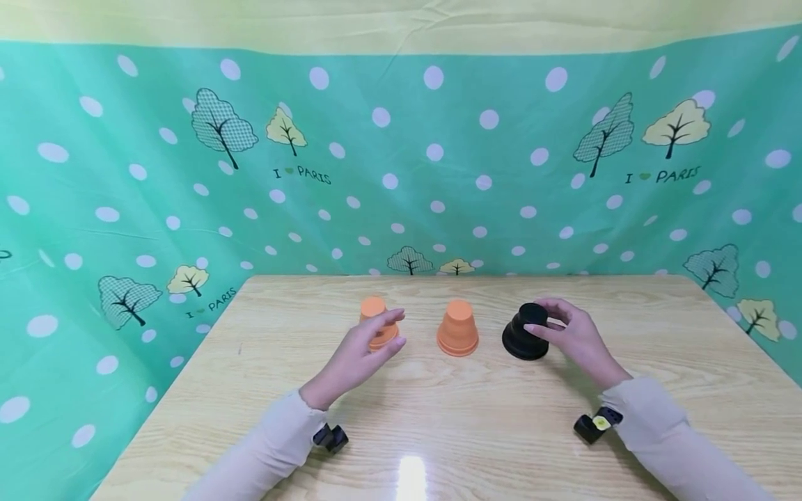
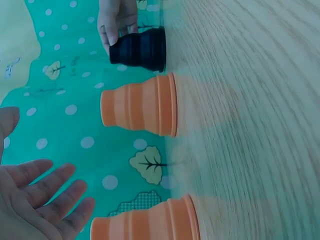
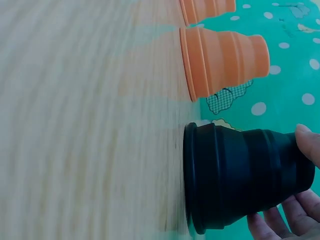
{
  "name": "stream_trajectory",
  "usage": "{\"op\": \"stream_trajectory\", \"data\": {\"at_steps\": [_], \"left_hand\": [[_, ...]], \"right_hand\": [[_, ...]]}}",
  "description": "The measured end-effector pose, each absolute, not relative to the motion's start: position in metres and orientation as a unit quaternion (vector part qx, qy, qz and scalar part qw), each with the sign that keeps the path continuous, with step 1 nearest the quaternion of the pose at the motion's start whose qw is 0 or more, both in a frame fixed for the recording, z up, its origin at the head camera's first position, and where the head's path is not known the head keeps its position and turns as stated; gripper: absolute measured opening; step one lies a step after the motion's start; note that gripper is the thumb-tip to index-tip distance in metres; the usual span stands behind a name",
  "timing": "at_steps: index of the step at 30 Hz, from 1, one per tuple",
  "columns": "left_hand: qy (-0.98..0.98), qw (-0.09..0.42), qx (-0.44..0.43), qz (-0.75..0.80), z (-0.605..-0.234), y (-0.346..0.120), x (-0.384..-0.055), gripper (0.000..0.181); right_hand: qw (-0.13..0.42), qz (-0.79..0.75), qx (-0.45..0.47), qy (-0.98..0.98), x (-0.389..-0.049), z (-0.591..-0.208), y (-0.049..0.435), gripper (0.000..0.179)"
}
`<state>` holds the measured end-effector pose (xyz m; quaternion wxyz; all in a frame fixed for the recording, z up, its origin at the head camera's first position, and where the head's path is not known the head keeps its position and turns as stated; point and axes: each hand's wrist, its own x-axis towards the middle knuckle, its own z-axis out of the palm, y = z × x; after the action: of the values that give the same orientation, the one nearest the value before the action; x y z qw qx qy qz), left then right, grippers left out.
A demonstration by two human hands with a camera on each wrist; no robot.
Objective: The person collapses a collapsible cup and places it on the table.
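Three stepped, ringed cups stand upside down in a row on the table. At the right, the black cup is pinched near its narrow top between the thumb and fingers of my right hand; in the right wrist view the black cup has its wide rim at the tabletop. The middle orange cup has no hand on it. My left hand hovers with fingers extended and thumb apart in front of the left orange cup, partly covering it in the head view. A gap shows between them in the left wrist view.
The wooden table runs back to a green dotted cloth printed with trees. Small black wrist cameras sit below both cuffs. A bright light reflection lies at the table's front.
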<state>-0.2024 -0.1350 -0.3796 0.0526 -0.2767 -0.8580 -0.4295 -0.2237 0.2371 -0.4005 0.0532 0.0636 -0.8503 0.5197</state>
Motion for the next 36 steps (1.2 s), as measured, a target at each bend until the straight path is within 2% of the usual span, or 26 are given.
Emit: {"op": "stream_trajectory", "data": {"at_steps": [8,14,36], "left_hand": [[-0.850,0.059,-0.289,-0.436,-0.380,-0.128,-0.203,0.046],[-0.841,0.041,-0.295,-0.451,-0.378,-0.121,-0.203,0.046],[-0.836,0.015,-0.302,-0.458,-0.376,-0.102,-0.206,0.043]], "right_hand": [[0.081,0.518,0.061,-0.850,-0.215,-0.393,0.227,0.057],[0.106,0.539,0.095,-0.830,-0.205,-0.384,0.214,0.051],[0.107,0.613,0.182,-0.761,-0.178,-0.370,0.175,0.050]]}}
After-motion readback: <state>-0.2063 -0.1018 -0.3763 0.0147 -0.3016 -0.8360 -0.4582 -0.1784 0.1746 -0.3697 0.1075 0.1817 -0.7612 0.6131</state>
